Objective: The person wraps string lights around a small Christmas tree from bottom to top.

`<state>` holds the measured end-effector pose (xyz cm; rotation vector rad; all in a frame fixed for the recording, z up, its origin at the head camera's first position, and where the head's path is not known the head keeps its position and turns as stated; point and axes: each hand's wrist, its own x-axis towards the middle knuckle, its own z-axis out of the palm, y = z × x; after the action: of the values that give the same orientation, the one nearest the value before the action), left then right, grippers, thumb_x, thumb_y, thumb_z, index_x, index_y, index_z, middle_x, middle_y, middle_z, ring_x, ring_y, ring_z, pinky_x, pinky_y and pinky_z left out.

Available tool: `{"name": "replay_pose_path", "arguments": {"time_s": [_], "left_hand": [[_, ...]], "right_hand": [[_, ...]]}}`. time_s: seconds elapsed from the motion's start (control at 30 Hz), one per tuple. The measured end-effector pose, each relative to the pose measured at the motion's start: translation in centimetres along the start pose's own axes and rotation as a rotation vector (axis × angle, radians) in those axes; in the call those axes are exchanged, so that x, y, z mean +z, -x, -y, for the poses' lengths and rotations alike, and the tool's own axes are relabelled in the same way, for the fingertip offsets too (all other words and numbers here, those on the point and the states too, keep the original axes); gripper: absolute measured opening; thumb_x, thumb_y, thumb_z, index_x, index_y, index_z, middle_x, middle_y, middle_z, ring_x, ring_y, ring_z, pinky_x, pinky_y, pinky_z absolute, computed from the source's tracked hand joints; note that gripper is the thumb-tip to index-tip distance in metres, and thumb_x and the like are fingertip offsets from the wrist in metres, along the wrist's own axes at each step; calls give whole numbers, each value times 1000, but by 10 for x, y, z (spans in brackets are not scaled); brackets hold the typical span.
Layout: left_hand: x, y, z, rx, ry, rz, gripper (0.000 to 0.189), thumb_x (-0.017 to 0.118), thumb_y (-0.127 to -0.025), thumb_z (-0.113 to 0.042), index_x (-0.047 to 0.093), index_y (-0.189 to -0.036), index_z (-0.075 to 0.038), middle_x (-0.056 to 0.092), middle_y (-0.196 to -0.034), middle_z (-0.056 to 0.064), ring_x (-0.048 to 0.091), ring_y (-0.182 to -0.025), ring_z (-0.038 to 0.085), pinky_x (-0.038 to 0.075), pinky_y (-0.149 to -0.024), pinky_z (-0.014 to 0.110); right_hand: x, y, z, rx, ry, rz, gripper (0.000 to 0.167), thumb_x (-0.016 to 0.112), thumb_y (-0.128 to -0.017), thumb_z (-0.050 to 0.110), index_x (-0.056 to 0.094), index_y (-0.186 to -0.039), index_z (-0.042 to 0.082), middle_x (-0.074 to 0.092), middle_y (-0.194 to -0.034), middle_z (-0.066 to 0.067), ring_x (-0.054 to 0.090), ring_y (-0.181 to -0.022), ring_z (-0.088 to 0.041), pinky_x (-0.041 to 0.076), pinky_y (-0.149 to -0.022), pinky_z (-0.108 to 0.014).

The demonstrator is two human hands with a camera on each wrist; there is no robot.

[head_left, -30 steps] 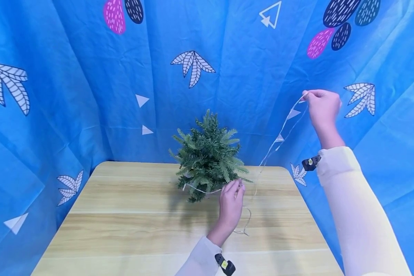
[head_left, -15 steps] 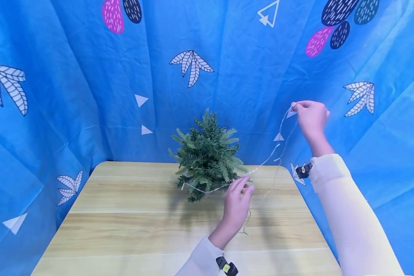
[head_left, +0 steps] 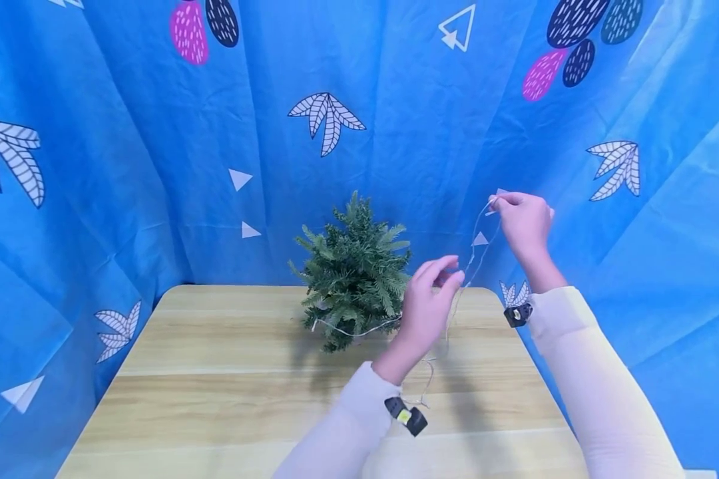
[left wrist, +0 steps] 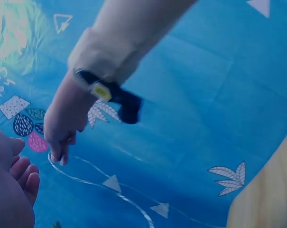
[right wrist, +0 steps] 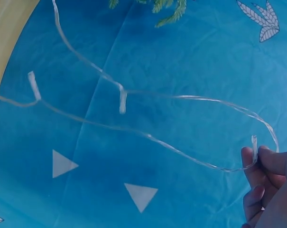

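A small green artificial Christmas tree (head_left: pixel 353 273) stands toward the back of the table. A thin clear-wired string of lights (right wrist: pixel 181 97) runs across its lower front branches and then on to my right hand (head_left: pixel 524 223). Raised to the right of the tree, that hand pinches the wire between thumb and fingertips next to one small bulb, and the wire hangs below in a loop. My left hand (head_left: pixel 428 306) is in the air at the tree's right side, its fingers loosely bent. In the left wrist view, nothing shows between the left fingers (left wrist: pixel 32 185).
The light wood table (head_left: pixel 216 392) carries a loose loop of the light wire (head_left: pixel 425 392) in front of the tree. A blue patterned cloth (head_left: pixel 144 166) hangs behind and at both sides. Each wrist wears a small black camera (head_left: pixel 406 416).
My right hand has come down and to the left with the wire. The left hand has let go of the wire and risen up and to the right. The tree stays put.
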<state>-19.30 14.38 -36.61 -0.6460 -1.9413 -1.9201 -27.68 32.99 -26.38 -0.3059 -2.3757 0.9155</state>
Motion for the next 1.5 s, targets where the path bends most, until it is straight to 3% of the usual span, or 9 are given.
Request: {"name": "replay_pose_path", "arguments": {"time_s": [0.27,0.57,0.7,0.9,1.2,1.5], "left_hand": [[19,-47,8,-18,-17,-14,29,70,-95,-18,71,-123,-12,70,-108,0,59,-85,0,53,-76,17],[29,-86,28,-99,-85,21,31,72,-95,-21,70,-125,-13,72,-103,-2,63,-87,4,52,-76,16],[33,-92,37,-136,-69,64,24,71,-96,-25,75,-117,-14,72,-98,-5,62,-85,2,52,-74,17],[35,-96,45,-160,-61,59,13,71,-95,-25,79,-100,-16,73,-84,-4,60,-73,2,48,-62,18],[27,-112,36,-204,-76,70,14,70,-97,-25,78,-98,-13,70,-76,0,70,-73,12,49,-57,20],[24,-136,30,-191,-122,116,13,68,-98,-25,78,-99,-16,70,-81,-5,64,-73,8,51,-61,22]], "right_hand": [[15,18,-4,-65,6,-19,31,61,-101,32,79,-108,8,76,-108,-14,63,-114,-29,22,-113,-48],[23,35,-2,-134,35,-13,32,59,-102,33,78,-110,8,77,-104,-15,67,-98,-29,23,-103,-50],[26,42,-4,-159,50,-7,34,58,-103,35,78,-112,9,77,-105,-14,67,-95,-30,24,-101,-51],[28,49,-5,-193,93,-21,35,59,-103,37,78,-113,9,77,-101,-15,61,-92,-30,24,-94,-51],[23,55,-9,-226,134,-61,34,62,-101,37,78,-109,8,76,-89,-14,48,-81,-27,23,-89,-50],[22,69,-13,-222,76,-33,35,64,-100,36,77,-112,5,75,-90,-16,53,-87,-28,25,-92,-50]]}}
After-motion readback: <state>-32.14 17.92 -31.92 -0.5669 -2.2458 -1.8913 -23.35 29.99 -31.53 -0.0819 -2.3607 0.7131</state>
